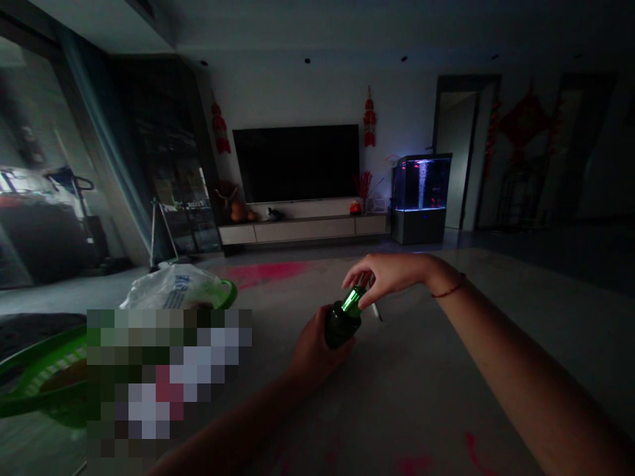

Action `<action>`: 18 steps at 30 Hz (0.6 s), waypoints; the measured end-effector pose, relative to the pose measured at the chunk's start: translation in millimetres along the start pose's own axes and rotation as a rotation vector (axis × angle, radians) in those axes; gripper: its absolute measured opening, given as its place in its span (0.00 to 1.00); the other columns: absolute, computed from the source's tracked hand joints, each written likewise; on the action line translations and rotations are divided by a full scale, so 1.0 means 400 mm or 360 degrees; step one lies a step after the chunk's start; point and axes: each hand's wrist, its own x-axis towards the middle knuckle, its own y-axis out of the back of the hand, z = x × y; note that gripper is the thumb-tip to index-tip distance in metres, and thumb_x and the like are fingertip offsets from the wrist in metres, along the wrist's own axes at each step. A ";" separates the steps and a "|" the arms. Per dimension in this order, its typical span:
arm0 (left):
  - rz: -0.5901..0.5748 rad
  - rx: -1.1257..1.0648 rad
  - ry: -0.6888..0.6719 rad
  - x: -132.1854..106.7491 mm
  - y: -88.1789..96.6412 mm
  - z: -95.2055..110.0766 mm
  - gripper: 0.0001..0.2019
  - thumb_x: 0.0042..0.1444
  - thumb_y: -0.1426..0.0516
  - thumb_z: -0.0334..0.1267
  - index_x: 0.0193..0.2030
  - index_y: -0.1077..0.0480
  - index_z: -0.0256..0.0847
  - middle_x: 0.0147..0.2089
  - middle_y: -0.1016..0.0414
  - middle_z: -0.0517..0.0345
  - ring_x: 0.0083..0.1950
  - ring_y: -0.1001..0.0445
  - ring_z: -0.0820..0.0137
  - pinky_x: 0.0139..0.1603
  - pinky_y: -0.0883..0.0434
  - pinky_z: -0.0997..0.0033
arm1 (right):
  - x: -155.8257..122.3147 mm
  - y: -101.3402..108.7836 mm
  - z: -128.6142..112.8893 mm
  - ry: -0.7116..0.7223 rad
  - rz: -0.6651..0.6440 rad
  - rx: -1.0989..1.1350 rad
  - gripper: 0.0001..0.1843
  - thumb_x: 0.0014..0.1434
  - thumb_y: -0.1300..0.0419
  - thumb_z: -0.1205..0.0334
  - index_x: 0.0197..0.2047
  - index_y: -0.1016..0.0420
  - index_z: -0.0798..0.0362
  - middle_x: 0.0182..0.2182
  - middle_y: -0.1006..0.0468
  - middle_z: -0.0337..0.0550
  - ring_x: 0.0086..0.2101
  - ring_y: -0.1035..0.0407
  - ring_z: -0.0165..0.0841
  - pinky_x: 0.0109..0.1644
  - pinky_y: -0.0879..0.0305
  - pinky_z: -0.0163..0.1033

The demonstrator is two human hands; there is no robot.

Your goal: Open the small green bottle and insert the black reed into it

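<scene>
A dark bottle point(342, 326) with a shiny green cap point(352, 301) is tilted in front of me, over the pale tabletop. My left hand point(317, 347) is wrapped round the bottle's body from the left. From above and the right, my right hand point(384, 276) reaches over with its thumb and fingers curled at the green cap. A thin pale stick-like thing point(378, 311) shows just below my right hand; its kind is unclear. The bottle's label side is too dark to read.
At left sits a green basket point(59, 406) with a white plastic bag point(176, 285); blurred blocks cover part of that area. Across the room are a TV point(297, 163), a low cabinet point(302, 229) and a lit fish tank point(424, 185). Pink marks show on the tabletop point(421, 390).
</scene>
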 end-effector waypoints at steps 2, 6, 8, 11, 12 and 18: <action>-0.0002 0.0004 0.0006 0.000 0.000 -0.001 0.26 0.42 0.41 0.42 0.49 0.43 0.42 0.42 0.30 0.52 0.41 0.30 0.62 0.39 0.33 0.62 | 0.003 -0.003 0.000 -0.0078 0.0057 -0.0053 0.27 0.45 0.39 0.52 0.48 0.32 0.57 0.40 0.26 0.47 0.38 0.32 0.32 0.39 0.38 0.32; 0.0019 -0.0002 -0.0001 0.000 -0.005 -0.007 0.26 0.42 0.41 0.42 0.49 0.43 0.42 0.43 0.30 0.52 0.42 0.30 0.62 0.39 0.34 0.63 | 0.016 -0.016 0.002 -0.0282 0.0049 -0.0253 0.24 0.50 0.47 0.47 0.42 0.28 0.58 0.37 0.25 0.48 0.34 0.32 0.33 0.34 0.39 0.34; 0.0026 0.0002 -0.0009 0.000 -0.006 -0.011 0.26 0.42 0.41 0.42 0.49 0.42 0.42 0.43 0.30 0.53 0.42 0.30 0.62 0.39 0.34 0.64 | 0.022 -0.024 0.003 -0.0304 -0.0012 -0.0295 0.24 0.50 0.48 0.46 0.39 0.27 0.58 0.34 0.24 0.47 0.32 0.32 0.32 0.32 0.40 0.33; 0.0005 0.0006 -0.0009 0.000 -0.005 -0.012 0.26 0.42 0.41 0.42 0.49 0.43 0.42 0.43 0.30 0.52 0.42 0.30 0.62 0.38 0.34 0.64 | 0.029 -0.034 -0.002 -0.0249 -0.0042 -0.0322 0.22 0.48 0.45 0.48 0.39 0.27 0.57 0.33 0.24 0.46 0.32 0.32 0.32 0.31 0.41 0.33; -0.0006 0.0009 -0.0013 0.000 -0.004 -0.011 0.26 0.42 0.41 0.41 0.50 0.43 0.42 0.44 0.30 0.52 0.42 0.30 0.62 0.39 0.34 0.64 | 0.031 -0.037 -0.006 -0.0234 -0.0048 -0.0347 0.21 0.47 0.44 0.50 0.39 0.27 0.58 0.33 0.24 0.46 0.32 0.32 0.32 0.31 0.41 0.33; -0.0023 0.0020 -0.0017 -0.001 0.000 0.001 0.26 0.42 0.41 0.41 0.49 0.43 0.41 0.44 0.30 0.51 0.42 0.31 0.63 0.39 0.34 0.64 | 0.035 -0.048 -0.031 -0.0231 -0.0109 -0.0445 0.20 0.44 0.41 0.56 0.39 0.28 0.59 0.32 0.25 0.46 0.29 0.32 0.31 0.27 0.42 0.31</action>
